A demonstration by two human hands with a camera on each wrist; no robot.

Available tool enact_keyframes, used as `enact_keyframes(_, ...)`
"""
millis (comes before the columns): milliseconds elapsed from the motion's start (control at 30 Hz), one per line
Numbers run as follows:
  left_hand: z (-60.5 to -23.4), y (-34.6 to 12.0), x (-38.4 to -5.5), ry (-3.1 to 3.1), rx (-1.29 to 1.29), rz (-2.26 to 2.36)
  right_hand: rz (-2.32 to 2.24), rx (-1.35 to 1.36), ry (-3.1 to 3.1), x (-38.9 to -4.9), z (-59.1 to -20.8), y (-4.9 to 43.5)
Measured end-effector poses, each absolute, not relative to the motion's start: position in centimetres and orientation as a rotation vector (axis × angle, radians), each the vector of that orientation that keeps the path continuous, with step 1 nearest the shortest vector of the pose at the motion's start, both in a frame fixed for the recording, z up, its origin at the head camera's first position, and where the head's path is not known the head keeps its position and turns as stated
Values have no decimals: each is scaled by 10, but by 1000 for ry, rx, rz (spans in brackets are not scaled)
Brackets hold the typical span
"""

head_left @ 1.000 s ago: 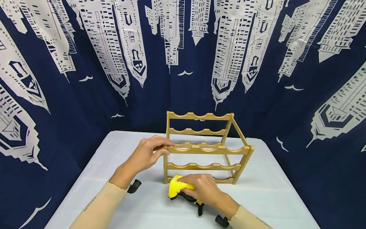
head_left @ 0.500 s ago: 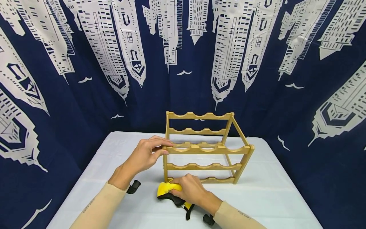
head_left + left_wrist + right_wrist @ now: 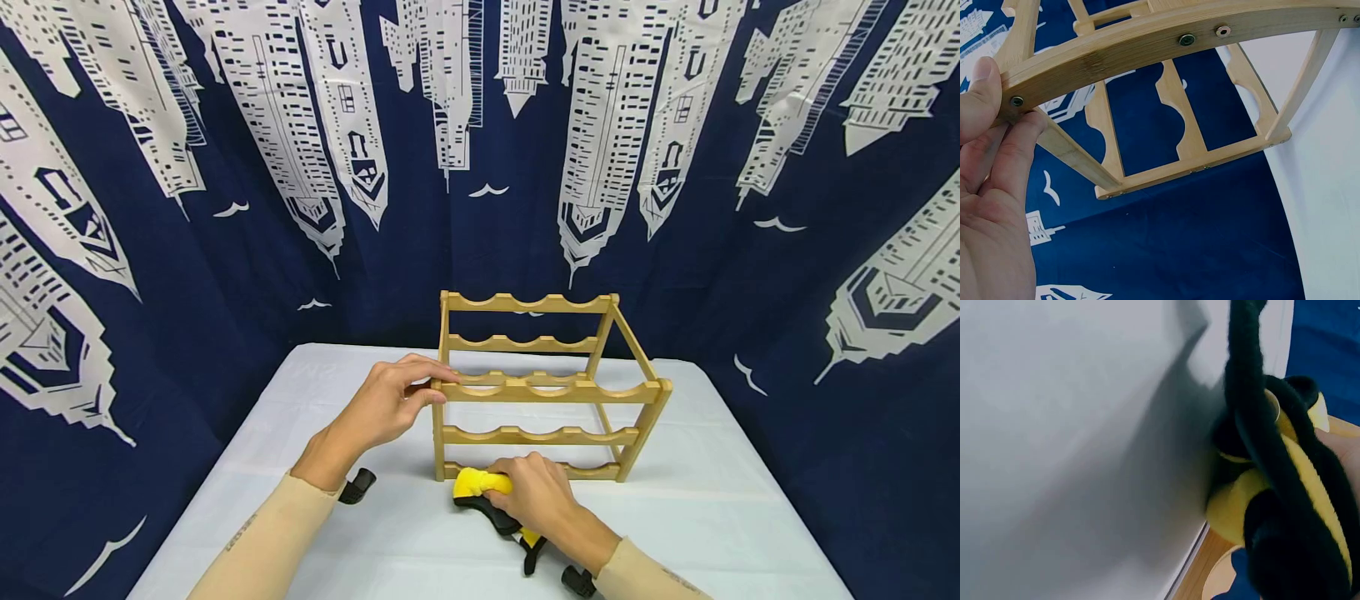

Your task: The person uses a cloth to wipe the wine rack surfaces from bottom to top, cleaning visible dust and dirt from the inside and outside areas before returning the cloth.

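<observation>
A light wooden rack with scalloped rails, like a small wine rack [image 3: 551,392], stands on the white-covered table [image 3: 405,542]. My left hand [image 3: 390,400] grips its upper front left corner; in the left wrist view the thumb and fingers [image 3: 1013,150] lie on either side of the wooden side rail. Low in front of the rack, my right hand [image 3: 536,492] pinches a soft, fuzzy yellow-and-black plush thing [image 3: 472,483]. Its black underside hangs close over the table, with a thin black end toward me. In the right wrist view the plush [image 3: 1285,487] covers most of that hand.
The wrist cameras show as small black pieces, one by the left sleeve [image 3: 358,486] and one by the right sleeve [image 3: 576,581]. Behind the table hangs a navy curtain [image 3: 495,242] printed with white buildings and birds.
My right hand swung left along the front of the rack with the plush thing, then came back right. The left hand kept its grip on the rack's corner.
</observation>
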State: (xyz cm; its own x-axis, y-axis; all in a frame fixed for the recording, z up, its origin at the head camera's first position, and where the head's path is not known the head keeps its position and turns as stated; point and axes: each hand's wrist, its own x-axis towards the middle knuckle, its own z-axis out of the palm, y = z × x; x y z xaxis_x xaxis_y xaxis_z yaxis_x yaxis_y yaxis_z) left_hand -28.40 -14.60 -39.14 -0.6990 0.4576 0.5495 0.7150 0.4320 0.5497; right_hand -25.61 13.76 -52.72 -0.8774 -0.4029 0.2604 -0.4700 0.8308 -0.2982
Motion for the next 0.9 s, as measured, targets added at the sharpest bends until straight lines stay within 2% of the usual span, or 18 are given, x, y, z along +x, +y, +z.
enact_keyframes(400,-393,-145,-285,-2358,-1007,-1152,421,430,-2831,-250,-527,179)
enact_keyframes(900,-394,-145,-286,-2362,-992,-1176,361,221,-2929,-247,-518,256)
